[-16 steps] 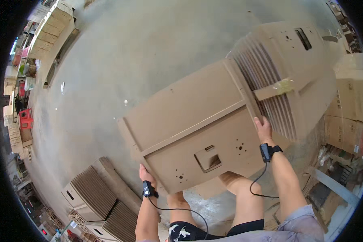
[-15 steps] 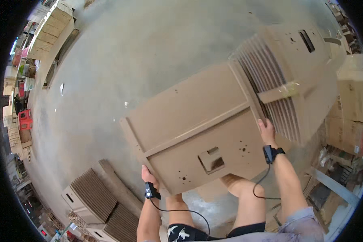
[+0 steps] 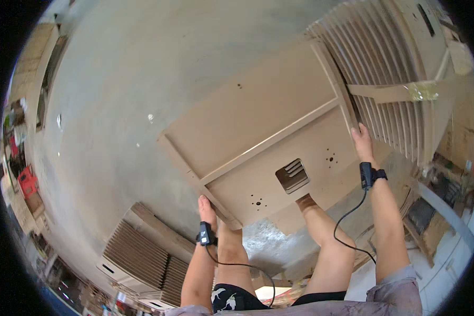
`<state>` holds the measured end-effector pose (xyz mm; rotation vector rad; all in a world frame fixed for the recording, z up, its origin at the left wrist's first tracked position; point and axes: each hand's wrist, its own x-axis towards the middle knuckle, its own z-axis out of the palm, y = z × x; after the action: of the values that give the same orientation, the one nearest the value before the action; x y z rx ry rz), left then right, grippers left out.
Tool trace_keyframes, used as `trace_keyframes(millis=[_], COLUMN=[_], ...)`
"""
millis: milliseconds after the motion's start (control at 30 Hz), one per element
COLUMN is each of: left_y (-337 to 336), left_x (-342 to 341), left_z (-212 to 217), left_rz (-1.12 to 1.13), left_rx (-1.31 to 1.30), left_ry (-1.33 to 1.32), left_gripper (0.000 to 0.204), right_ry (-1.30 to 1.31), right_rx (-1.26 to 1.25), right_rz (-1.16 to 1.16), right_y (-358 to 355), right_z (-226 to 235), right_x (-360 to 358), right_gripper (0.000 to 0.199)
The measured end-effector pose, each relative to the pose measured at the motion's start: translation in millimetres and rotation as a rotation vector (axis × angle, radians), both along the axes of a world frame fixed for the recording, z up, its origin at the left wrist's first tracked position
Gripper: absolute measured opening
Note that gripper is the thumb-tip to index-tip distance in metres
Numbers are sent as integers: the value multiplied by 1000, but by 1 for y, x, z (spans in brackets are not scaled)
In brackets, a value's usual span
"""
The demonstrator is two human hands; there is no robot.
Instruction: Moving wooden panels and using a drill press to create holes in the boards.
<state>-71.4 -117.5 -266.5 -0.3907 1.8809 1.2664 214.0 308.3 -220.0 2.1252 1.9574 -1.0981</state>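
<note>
A large tan board (image 3: 263, 113) with raised rails along its ends and a bar across it is held tilted in front of my legs. My left hand (image 3: 207, 211) grips its near left end rail. My right hand (image 3: 363, 142) holds the opposite end rail, thumb along the edge and the other fingers mostly hidden behind. A square cutout (image 3: 292, 176) shows slats through it, and clusters of small holes lie on both sides. Beside my right hand stands a tight stack of similar panels (image 3: 382, 63), bound with a taped strip (image 3: 395, 94).
At lower left, more stacked panels (image 3: 134, 258) lie beside a long wooden piece (image 3: 160, 227). A red stool (image 3: 27, 180) and piled goods line the far left. Cartons (image 3: 461, 118) and a pale blue bar (image 3: 445, 208) are on the right. Small scraps dot the concrete floor.
The board has shifted right and slightly upward in the picture, with both hands still on it. Slats now show through its cutout. My whole view has also turned.
</note>
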Motion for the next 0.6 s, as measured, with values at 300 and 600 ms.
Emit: trace_keyframes(millis=[300,600], left_y=[109,316], left_x=[-158,-188], left_z=[70,21], left_rz=[-864,-1561], left_rx=[-189,-353], left_ry=[867,492], left_gripper=[52,52], right_ry=[232,595], right_rx=[-551,-373], right_rz=[-807,-830], right_y=[-178,-222], right_z=[17,-35], right_x=[17,-27], right_gripper=[82,62])
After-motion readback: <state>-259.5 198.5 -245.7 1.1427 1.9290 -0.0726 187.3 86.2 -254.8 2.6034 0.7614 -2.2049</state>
